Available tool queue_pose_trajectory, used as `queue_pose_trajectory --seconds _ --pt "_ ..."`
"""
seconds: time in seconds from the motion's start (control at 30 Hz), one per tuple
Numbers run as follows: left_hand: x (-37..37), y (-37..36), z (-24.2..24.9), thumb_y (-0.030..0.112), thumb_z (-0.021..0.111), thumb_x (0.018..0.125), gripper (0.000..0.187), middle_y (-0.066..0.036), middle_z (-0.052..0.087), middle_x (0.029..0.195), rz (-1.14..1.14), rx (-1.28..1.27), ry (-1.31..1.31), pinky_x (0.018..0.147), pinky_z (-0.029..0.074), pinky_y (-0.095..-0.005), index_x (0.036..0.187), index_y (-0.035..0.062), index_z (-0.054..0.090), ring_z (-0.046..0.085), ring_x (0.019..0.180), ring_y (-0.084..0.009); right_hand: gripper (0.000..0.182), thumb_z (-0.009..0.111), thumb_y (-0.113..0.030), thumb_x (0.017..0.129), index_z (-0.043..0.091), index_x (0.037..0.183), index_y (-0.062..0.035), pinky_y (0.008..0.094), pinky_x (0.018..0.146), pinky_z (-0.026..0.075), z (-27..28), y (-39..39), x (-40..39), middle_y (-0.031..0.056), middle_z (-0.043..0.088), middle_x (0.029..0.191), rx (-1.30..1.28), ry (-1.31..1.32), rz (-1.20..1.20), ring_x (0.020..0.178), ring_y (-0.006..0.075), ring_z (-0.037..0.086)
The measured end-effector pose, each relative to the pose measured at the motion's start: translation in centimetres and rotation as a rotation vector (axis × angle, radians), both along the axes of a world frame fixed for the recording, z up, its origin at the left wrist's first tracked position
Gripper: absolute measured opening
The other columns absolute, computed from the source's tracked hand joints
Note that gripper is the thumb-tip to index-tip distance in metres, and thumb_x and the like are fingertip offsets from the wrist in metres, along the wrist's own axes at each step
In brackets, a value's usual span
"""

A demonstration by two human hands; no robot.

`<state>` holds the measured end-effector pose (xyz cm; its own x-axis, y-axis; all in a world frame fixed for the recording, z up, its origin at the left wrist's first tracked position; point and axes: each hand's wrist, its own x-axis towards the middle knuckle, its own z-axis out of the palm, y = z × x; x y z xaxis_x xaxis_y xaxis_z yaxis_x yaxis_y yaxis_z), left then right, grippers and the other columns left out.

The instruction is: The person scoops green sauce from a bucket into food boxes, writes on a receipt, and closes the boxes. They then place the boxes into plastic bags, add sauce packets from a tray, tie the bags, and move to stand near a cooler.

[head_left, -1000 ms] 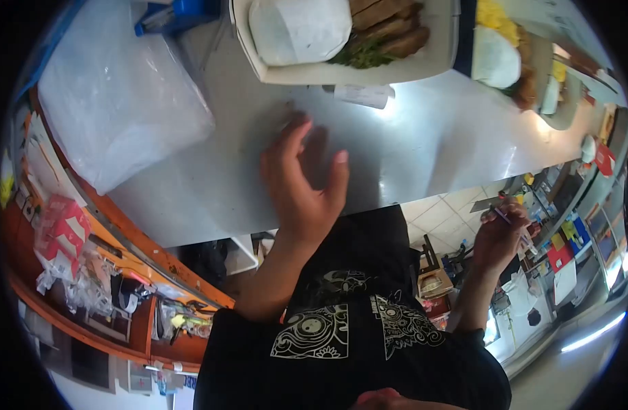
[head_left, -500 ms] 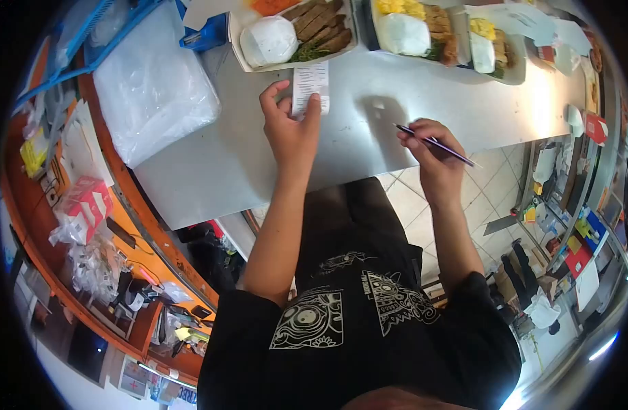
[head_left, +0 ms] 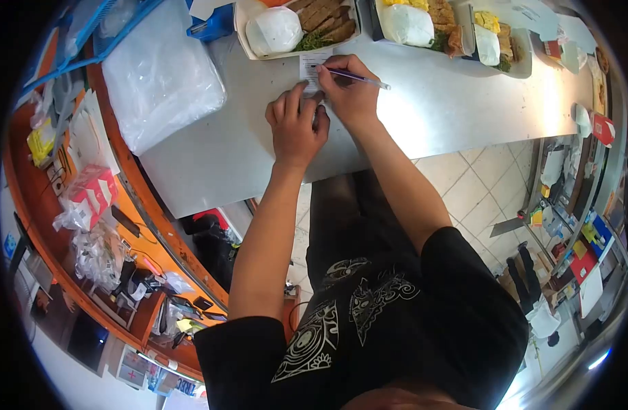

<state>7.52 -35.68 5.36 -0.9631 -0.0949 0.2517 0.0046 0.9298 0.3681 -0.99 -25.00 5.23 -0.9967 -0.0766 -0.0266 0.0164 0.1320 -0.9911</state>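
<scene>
A narrow printed receipt [head_left: 310, 65] lies on the metal counter, just below the nearest food box [head_left: 249, 49]. My left hand [head_left: 295, 126] has its fingers curled at the receipt's lower end and holds it down; the hand hides that end. Between the fingers and thumb of my right hand [head_left: 353, 96] is a slim purple pen [head_left: 360, 78]. Its tip points left onto the receipt's printed side. The two hands are close together, almost touching. In the box are sliced brown meat, greens and a white paper-wrapped bundle [head_left: 274, 31].
Two more filled boxes, a middle one [head_left: 376, 27] and a right one [head_left: 523, 60], stand along the counter's [head_left: 211, 160] far edge. A stack of clear plastic bags [head_left: 165, 82] lies on the left beside a blue basket [head_left: 88, 41]. An orange shelf [head_left: 170, 239] with clutter curves along the left.
My right hand has moved left with the pen, bringing its tip onto the receipt. My left hand has drawn slightly nearer to me, its fingers now curled over the receipt's lower end.
</scene>
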Motion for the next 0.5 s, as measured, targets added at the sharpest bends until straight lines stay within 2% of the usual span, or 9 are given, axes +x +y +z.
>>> queue_pose_trajectory --seconds 0.2,0.27,0.37,0.5 --pt "-0.26 0.05 -0.33 0.02 0.067 0.076 0.023 -0.003 0.057 0.126 -0.006 0.045 -0.002 0.098 0.033 -0.0431 0.099 0.0158 0.065 0.05 0.114 -0.0244 0.014 0.075 -0.005 0.081 0.064 0.089 -0.003 0.0295 0.063 0.053 -0.69 -0.44 0.05 0.0092 0.067 0.084 0.128 0.171 -0.082 0.069 0.0197 0.066" --pt "-0.24 0.01 -0.3 0.021 0.068 0.076 0.023 -0.002 0.057 0.126 0.011 0.065 -0.023 0.098 0.033 -0.0433 0.097 0.0156 0.063 0.051 0.114 -0.0243 0.014 0.075 -0.004 0.08 0.063 0.088 -0.0037 0.0311 0.063 0.053 -0.16 -0.24 0.07 0.0102 0.066 0.085 0.191 0.315 0.07 0.071 0.0234 0.066" --pt "-0.2 0.06 -0.26 0.022 0.068 0.076 0.022 -0.002 0.057 0.126 0.017 0.051 -0.025 0.098 0.033 -0.0434 0.096 0.0156 0.062 0.051 0.113 -0.0242 0.013 0.074 -0.004 0.08 0.063 0.086 -0.0044 0.0321 0.064 0.053 -0.94 0.07 0.63 0.0103 0.066 0.085 0.106 0.164 -0.037 0.074 0.0243 0.066" --pt "-0.32 0.1 -0.18 0.021 0.067 0.076 0.023 -0.001 0.057 0.126 0.013 0.057 -0.025 0.099 0.033 -0.0433 0.098 0.0157 0.062 0.051 0.114 -0.024 0.015 0.074 -0.003 0.078 0.062 0.086 -0.0051 0.0327 0.064 0.053 -0.43 0.19 0.7 0.0111 0.066 0.086 0.172 0.29 0.016 0.074 0.0265 0.066"
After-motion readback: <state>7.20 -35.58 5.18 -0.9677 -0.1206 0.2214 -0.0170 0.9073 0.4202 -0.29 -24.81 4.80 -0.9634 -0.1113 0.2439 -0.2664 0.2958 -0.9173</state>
